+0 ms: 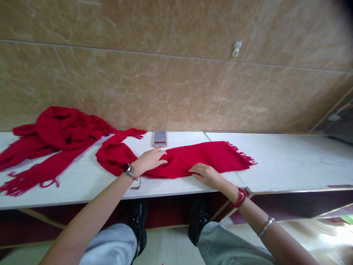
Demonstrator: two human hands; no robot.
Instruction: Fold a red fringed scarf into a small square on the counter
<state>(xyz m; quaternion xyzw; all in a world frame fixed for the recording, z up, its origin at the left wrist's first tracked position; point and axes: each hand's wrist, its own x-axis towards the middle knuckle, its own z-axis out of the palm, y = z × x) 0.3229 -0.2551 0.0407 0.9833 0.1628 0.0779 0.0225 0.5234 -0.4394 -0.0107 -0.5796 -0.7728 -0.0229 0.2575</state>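
A plain red scarf point(212, 156) lies under and between the fingers of both hands, spread as a smooth band to the right of the right fingers, where it ends in a short, ragged fringe. Left of the left fingers it turns and bunches in soft folds. The left hand point(150, 162) rests loosely on the cloth, fingers relaxed and gripping nothing; the right hand point(208, 176) lays its fingers along the near edge, and whether they pinch it I cannot tell. Farther left is a rumpled heap of red fringed cloth point(66, 127). The white, grained bench top point(281, 158) stretches well past the right fingers. Just beyond the left fingers lies a phone point(160, 139), backed by a veined brown tiled wall point(165, 84).
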